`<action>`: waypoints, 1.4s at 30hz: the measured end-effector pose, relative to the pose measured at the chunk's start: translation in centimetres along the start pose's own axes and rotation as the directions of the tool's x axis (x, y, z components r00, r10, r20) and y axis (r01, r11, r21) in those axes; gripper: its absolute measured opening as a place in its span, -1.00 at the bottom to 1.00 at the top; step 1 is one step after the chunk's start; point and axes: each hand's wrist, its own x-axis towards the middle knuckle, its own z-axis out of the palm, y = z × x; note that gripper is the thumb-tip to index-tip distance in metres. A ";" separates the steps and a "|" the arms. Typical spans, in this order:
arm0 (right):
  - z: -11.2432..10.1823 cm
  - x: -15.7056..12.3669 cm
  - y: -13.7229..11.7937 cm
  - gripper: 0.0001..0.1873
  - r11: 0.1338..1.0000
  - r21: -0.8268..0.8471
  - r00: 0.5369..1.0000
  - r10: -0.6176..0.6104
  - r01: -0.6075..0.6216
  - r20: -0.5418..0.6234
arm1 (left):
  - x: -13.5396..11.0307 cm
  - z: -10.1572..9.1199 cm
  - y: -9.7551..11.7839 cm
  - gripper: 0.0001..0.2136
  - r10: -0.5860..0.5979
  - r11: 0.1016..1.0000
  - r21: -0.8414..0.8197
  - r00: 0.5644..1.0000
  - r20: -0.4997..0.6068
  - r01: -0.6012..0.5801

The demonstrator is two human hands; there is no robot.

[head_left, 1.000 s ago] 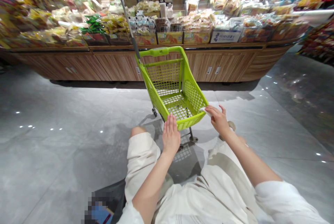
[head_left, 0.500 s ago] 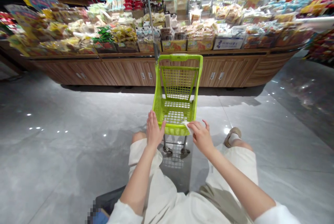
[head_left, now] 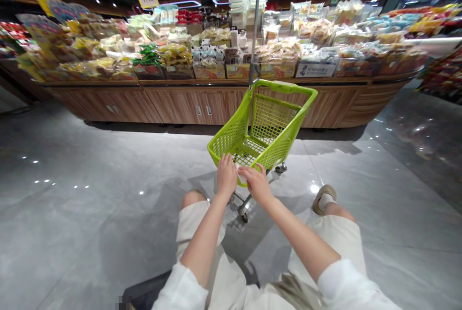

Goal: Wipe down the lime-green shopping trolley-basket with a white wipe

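Both the left hand [head_left: 226,175] and the right hand [head_left: 257,185] are resting on the near rim of a lime-green plastic shopping cart [head_left: 275,152], seen from the head camera. The left fingers are pressed together, while the right ones are curling over the rim beside a small white scrap [head_left: 238,167]; whether they are pinching it, I cannot tell. The cart is standing on a grey tile floor [head_left: 90,213], well apart from the packaged snacks [head_left: 277,52] heaped on a wooden display counter [head_left: 202,110], and no goods are showing in its basket.

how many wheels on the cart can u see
2: one wheel under the right side of the cart, another wheel nearest the camera; others may be hidden.
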 end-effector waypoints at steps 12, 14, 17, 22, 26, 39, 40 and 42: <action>-11.4 -0.4 17.5 -0.49 0.921 -0.382 0.995 0.042 -0.074 -0.091 | -0.3 0.0 3.4 -0.26 0.153 0.986 0.051 0.983 0.101 -0.159; -12.0 -0.6 18.1 -0.47 0.921 -0.377 0.993 0.064 -0.098 -0.102 | -0.2 0.1 3.9 -0.21 0.139 0.985 0.093 0.986 0.091 -0.147; -10.9 -0.4 16.5 -0.44 0.942 -0.333 0.997 0.027 -0.050 -0.073 | -0.6 0.3 5.1 -0.33 0.160 0.977 0.123 0.982 0.100 -0.172; -9.4 0.5 14.0 -0.53 0.953 -0.293 0.996 0.068 -0.082 -0.059 | -2.5 0.8 6.9 -0.55 0.286 0.941 0.138 0.945 0.155 -0.308; -10.8 0.6 14.8 -0.38 0.941 -0.336 0.994 0.076 -0.046 0.077 | -3.0 1.0 6.8 -0.58 0.245 0.951 0.159 0.960 0.139 -0.266; -6.5 -1.5 9.1 -0.38 0.905 -0.400 0.988 0.111 -0.146 -0.109 | -4.7 0.8 10.0 -0.44 0.106 0.971 0.202 0.986 0.129 -0.131; -5.2 -1.6 7.5 -0.39 0.922 -0.373 0.993 0.077 -0.105 -0.091 | -4.8 0.9 10.0 -0.42 0.096 0.974 0.193 0.986 0.133 -0.121; -3.4 -1.7 5.1 -0.42 0.943 -0.333 1.000 -0.016 0.010 -0.015 | -4.9 0.8 9.6 -0.40 0.084 0.977 0.184 0.985 0.149 -0.111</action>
